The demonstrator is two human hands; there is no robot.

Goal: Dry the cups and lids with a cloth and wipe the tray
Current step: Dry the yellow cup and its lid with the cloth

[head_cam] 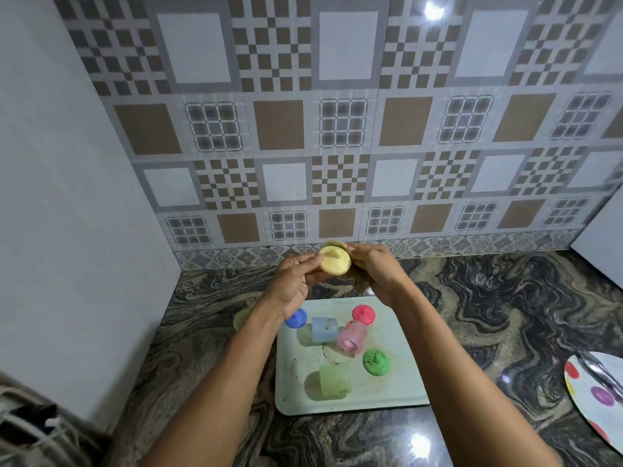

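Pale cup (240, 319): one, off the tray (401, 392), at its left.
My left hand (296, 281): pinches the yellow lid (335, 261) by its left edge.
That lid: one — round, knobbed, held above the tray's far edge.
My right hand (374, 271): grips its right edge.
Tray cups: three — blue cup (324, 329), pink cup (352, 338), green cup (335, 380).
Tray lids: three; blue lid (296, 319), red lid (364, 313), green lid (376, 361).

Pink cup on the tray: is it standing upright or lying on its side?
On its side. The pink cup lies on the tray, its round mouth turned sideways toward the camera.
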